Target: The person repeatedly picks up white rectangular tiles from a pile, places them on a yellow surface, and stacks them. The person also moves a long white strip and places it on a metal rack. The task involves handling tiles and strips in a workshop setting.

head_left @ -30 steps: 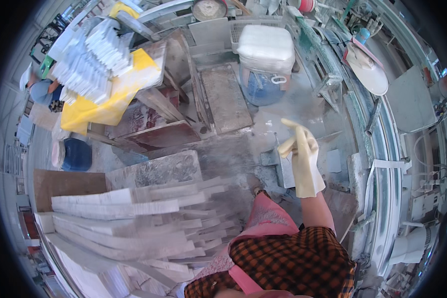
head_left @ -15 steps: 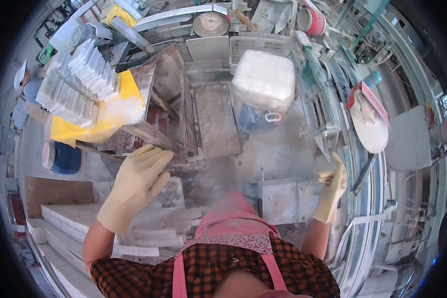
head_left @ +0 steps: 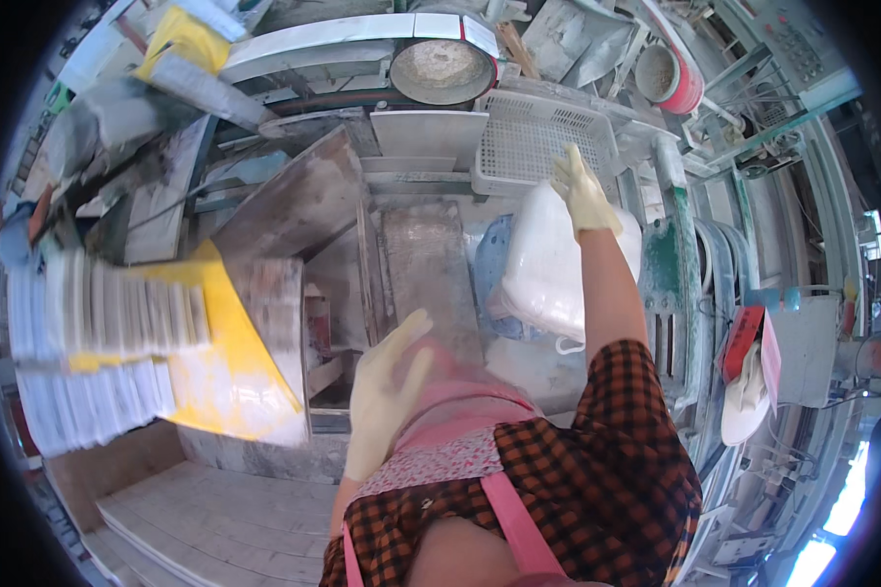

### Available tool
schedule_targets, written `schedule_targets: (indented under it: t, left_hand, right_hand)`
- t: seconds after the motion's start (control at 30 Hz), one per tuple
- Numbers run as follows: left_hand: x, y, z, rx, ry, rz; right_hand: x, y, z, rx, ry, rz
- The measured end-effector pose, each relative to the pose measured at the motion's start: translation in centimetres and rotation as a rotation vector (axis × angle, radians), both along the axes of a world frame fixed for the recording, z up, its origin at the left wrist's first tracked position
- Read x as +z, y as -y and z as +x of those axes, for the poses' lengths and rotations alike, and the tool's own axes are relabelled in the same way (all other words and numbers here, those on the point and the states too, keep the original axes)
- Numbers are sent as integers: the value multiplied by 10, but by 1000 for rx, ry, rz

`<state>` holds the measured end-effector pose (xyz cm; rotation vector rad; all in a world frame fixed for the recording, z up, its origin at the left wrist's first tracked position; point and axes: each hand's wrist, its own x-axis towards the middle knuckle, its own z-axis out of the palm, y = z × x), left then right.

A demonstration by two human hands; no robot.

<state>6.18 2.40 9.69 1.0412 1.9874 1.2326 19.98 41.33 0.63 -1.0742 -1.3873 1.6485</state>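
Note:
My right hand (head_left: 585, 191), in a cream rubber glove, reaches out over a white plastic-wrapped bundle (head_left: 548, 264) that rests on a blue base (head_left: 494, 259). Its fingers are apart and hold nothing; whether it touches the bundle I cannot tell. Beyond the fingertips lies a white slotted plastic basket (head_left: 548, 122). My left hand (head_left: 387, 391), gloved the same way, hovers beside my pink apron (head_left: 465, 391) with thumb and fingers spread and nothing in it. Past it stretches a dusty grey board (head_left: 426, 264).
Rows of thin white tiles (head_left: 132, 308) stand on a yellow sheet (head_left: 230, 352) at left. Wooden panels (head_left: 289, 210) lean near the middle. A green metal frame (head_left: 668, 264) runs along the right, with a cap (head_left: 749, 396) hanging past it. A round dusty pan (head_left: 443, 70) sits at the back.
My right hand has swung up and forward over the white bundle. My left hand has left the wooden frame's edge and come in beside my apron. The whole view has turned.

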Motion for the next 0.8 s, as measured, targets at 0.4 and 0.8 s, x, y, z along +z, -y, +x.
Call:
schedule_targets:
  t: [0.4,0.8]
  left_hand:
    - [12,-166,-149,560,358,-103]
    - [0,-397,-224,60,482,-35]
  right_hand:
    - [-62,-314,-265,336,90,171]
    - [44,-316,-314,706,803,1130]
